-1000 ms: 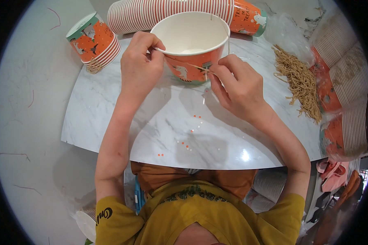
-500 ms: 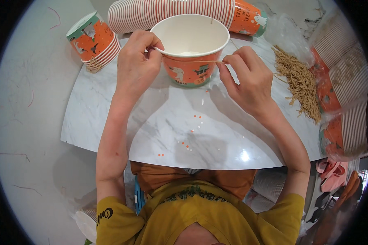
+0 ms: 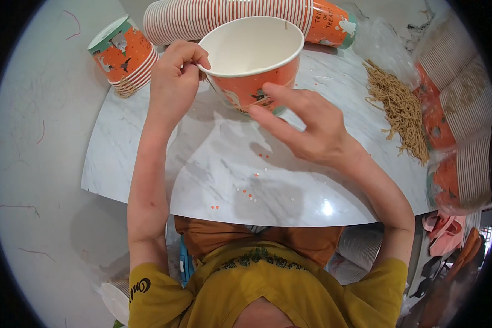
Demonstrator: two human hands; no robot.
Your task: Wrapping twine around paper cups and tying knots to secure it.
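A round paper tub point(image 3: 246, 85), orange with a green base and white inside, stands at the far middle of the table, tilted slightly. At its left edge, my left hand point(image 3: 175, 76) is closed with a pinch on the rim; a bit of tan cord shows beneath those fingertips. Across the front of the tub hangs a thin tan cord point(image 3: 255, 102), slack and low. My right hand point(image 3: 306, 123) is in front of the tub, thumb and forefinger spread apart around the cord's loose part, and I see nothing gripped between them.
A long row of nested tubs point(image 3: 229, 21) lies along the back. Upside-down stacked tubs point(image 3: 127, 52) stand at the left with cord on them. On the right are a heap of tan cords point(image 3: 399, 112) and bagged tub stacks point(image 3: 445, 142). Small paper dots point(image 3: 250, 195) dot the marbled table point(image 3: 126, 164).
My right hand has let the taut cord go and moved left and down, its fingers spreading. The cord has gone slack. My left hand and the tub have shifted slightly left.
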